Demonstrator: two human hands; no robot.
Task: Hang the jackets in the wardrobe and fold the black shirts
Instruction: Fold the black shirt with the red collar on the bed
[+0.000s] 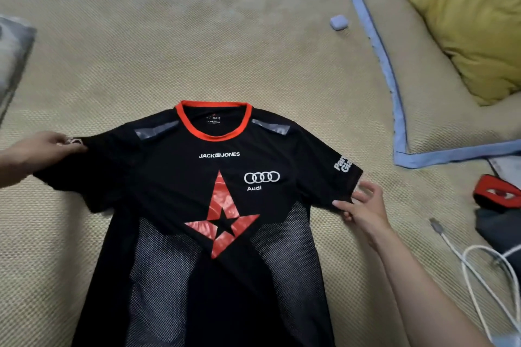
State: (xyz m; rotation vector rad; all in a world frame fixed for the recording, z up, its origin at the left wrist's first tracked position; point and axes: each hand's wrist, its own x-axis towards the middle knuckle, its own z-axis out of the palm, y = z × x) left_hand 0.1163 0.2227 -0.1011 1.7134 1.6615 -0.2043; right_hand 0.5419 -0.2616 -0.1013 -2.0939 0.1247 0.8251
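Centrally, we see a black short-sleeved shirt with a red-orange collar and a large red star emblem (208, 200) lying face up and spread flat on a woven tan mat (197, 45), collar at the far end and hem running out of view at the near edge. White sponsor lettering crosses the chest, and mesh panels flank the lower front. Our left hand (42, 149) grips the end of the left sleeve, fingers curled round the cloth, which is drawn out sideways. Our right hand (363, 205) pinches the hem of the right sleeve between thumb and fingers. Outward to the right, a second tan mat edged with pale blue binding (394, 110) overlaps the first and carries a mustard-yellow cushion (473, 28). A small lilac earbud case (339, 22) sits just beside the binding. At the near right lie a white charging cable (479, 270) and a red-and-black object (497, 191) that we cannot identify. A grey blurred item (12, 53) occupies the left edge.
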